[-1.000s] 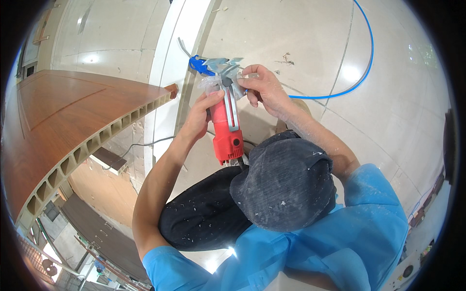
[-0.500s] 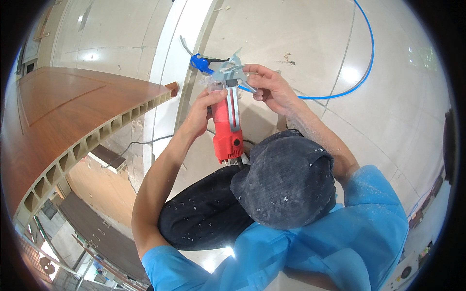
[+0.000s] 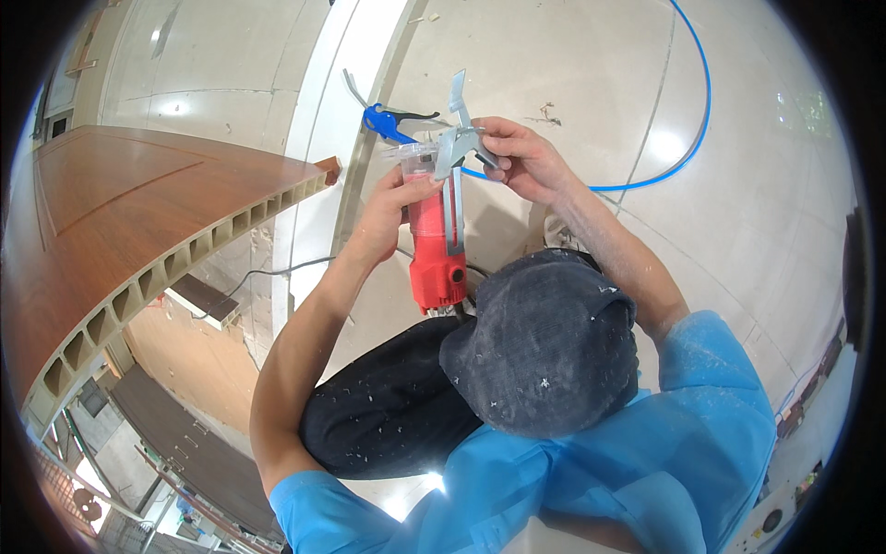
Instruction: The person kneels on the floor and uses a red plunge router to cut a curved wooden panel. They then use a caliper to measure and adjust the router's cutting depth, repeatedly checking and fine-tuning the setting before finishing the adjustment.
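My left hand (image 3: 390, 214) is closed around the upper part of a red trim router (image 3: 437, 268), just below its clear plastic base (image 3: 418, 159). The router stands roughly upright in the picture, its red motor end toward my knee. In a pinch at the base, my right hand (image 3: 528, 162) holds a silvery metal guide bracket (image 3: 459, 145). A slotted metal arm (image 3: 454, 217) of the bracket runs down alongside the red body. Just beyond my hands, a blue air blow gun (image 3: 383, 121) with a black lever lies by the white frame piece.
A brown door panel (image 3: 138, 180) with a hollow-celled edge reaches in from the left. Beside it runs a long white frame piece (image 3: 318, 120). A blue air hose (image 3: 707, 102) curves over the tiled floor at right. A dark cord (image 3: 286, 269) passes behind my left forearm.
The metal bracket has turned and shifted slightly right off the clear base, with one plate now pointing up. My right hand has moved a little right and down; my left still grips the router.
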A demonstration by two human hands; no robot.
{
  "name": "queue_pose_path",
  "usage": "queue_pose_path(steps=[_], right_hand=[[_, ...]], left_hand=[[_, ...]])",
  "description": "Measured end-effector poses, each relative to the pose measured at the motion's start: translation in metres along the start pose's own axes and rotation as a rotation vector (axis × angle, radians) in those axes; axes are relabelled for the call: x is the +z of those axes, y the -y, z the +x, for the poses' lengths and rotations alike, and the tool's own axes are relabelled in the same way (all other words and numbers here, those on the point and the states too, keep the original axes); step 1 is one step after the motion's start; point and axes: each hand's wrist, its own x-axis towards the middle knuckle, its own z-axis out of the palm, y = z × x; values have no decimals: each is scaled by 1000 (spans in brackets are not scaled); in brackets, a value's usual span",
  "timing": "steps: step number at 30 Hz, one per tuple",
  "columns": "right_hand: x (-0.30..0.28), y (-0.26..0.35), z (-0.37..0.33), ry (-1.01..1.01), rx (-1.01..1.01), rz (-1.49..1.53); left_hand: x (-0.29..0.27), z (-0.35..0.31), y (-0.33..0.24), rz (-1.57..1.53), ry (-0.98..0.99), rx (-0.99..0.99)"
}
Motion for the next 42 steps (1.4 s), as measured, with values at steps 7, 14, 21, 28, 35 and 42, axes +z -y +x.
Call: queue_pose_path(steps=[7,14,21,28,35,42], right_hand=[[11,-6,-4,-74,-97,69],[16,-5,-9,-93,-117,53],[29,-16,-15,-12,-129,49],[41,-15,-14,-41,-129,-6],[49,-20,-9,-76,-98,-46],[48,-17,-11,-34,-97,-75]], left_hand=[[7,1,-5,-54,-26,10],[2,2,2,-120,0,-2],[-6,7,8,-141,30,-1],[-4,5,8,-172,-4,-9],[-4,5,11,-158,78,-22],[-3,4,10,-184,14,-31]])
